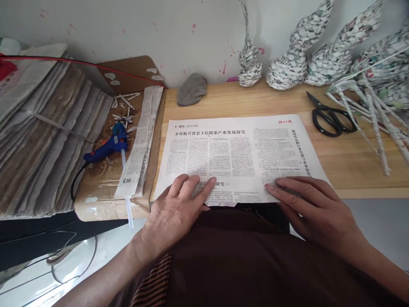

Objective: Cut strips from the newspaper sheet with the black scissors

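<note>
A printed newspaper sheet (220,149) lies on the wooden table, its near edge reaching the table's front by my body. My left hand (175,209) is at the near left edge, its bent fingers on top of the paper and its thumb low at the edge. At the near right, my right hand (313,204) has its fingers over the print and its thumb below the edge, partly hidden. Both hands hold the sheet by this near edge. Black-handled scissors (330,119) lie to the right of the sheet, apart from my hands.
On the left, a blue glue gun (107,149) and folded newspaper strips (140,149) rest on a cardboard box (96,209), beside a tall newspaper stack (54,128). A grey cloth (191,89), woven paper gourds (286,68) and rolled paper sticks (377,123) are farther back and right.
</note>
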A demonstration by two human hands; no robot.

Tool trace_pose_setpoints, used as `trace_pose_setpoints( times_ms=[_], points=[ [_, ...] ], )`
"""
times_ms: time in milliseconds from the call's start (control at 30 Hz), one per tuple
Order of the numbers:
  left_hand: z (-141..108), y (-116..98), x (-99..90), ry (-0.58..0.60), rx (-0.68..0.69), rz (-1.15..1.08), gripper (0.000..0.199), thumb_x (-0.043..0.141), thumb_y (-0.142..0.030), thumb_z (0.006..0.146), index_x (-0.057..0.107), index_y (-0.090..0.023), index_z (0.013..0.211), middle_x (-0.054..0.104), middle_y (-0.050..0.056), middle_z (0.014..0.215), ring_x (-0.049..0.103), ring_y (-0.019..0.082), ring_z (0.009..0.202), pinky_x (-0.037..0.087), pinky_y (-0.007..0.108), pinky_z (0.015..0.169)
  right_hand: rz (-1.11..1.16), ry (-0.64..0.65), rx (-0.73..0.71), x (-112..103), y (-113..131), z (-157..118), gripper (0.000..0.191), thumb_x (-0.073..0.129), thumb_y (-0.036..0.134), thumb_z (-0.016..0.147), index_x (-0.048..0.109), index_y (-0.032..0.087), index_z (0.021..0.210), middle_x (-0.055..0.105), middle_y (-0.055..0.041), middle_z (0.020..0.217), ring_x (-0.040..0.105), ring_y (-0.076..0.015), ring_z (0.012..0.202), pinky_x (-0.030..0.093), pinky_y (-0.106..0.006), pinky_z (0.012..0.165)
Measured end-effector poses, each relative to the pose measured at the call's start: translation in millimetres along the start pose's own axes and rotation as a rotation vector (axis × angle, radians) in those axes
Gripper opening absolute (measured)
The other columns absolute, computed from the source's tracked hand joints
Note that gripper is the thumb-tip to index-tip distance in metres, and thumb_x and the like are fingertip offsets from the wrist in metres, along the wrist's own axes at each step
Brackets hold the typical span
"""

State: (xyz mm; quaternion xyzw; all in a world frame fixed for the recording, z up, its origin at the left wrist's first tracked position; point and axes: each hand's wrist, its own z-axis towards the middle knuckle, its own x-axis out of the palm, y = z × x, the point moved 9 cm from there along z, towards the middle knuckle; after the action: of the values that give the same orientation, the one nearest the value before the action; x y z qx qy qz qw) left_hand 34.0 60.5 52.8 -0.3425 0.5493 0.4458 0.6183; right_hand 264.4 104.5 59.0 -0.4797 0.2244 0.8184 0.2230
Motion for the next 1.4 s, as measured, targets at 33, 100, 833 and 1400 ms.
trace_pose_setpoints(
  times_ms=[33, 100, 833, 1400],
  points=[
    [1, -1, 0.2, 0.019, 0.005, 0.017, 0.063, 0.068, -0.021, 0.088, 0.049, -0.033, 0.147, 0.061, 0.010, 0.120, 0.057, 0.030, 0.112, 0.066, 0.036, 0.064, 0.003, -0.003, 0.001, 0, 0, 0, 0.035, 0.067, 0.011, 0.091, 0.068, 0.021, 0.124, 0.071, -0.0076, 0.117, 0.062, -0.0275, 0.106, 0.053, -0.044, 0.093],
    [1, -3, 2.0, 0.068, 0.034, 0.020, 0.074, 0.068, -0.009, 0.083, 0.047, -0.043, 0.146, 0.059, 0.008, 0.127, 0.055, 0.031, 0.118, 0.065, 0.034, 0.064, 0.004, -0.009, 0.006, 0, 0, 0, 0.035, 0.067, 0.011, 0.091, 0.068, 0.021, 0.124, 0.071, -0.0076, 0.117, 0.063, -0.0272, 0.105, 0.054, -0.043, 0.093],
    [-2, 7, -12.0, -0.163, -0.029, -0.269, 0.032, 0.067, -0.027, 0.091, 0.064, -0.020, 0.122, 0.069, 0.008, 0.113, 0.063, 0.025, 0.101, 0.060, 0.044, 0.085, 0.066, 0.005, 0.049, -3, -2, 6, 0.035, 0.063, 0.010, 0.093, 0.068, 0.023, 0.124, 0.072, -0.0060, 0.114, 0.065, -0.0239, 0.100, 0.054, -0.041, 0.089],
    [36, 34, -29.4, -0.270, -0.016, -0.204, 0.028, 0.057, -0.006, 0.091, 0.070, -0.021, 0.110, 0.072, 0.004, 0.100, 0.063, 0.021, 0.091, 0.055, 0.037, 0.080, 0.021, 0.003, 0.164, -9, -26, 36, 0.019, 0.054, 0.024, 0.098, 0.071, 0.027, 0.106, 0.077, -0.0011, 0.095, 0.067, -0.0257, 0.086, 0.053, -0.041, 0.072]
  ],
)
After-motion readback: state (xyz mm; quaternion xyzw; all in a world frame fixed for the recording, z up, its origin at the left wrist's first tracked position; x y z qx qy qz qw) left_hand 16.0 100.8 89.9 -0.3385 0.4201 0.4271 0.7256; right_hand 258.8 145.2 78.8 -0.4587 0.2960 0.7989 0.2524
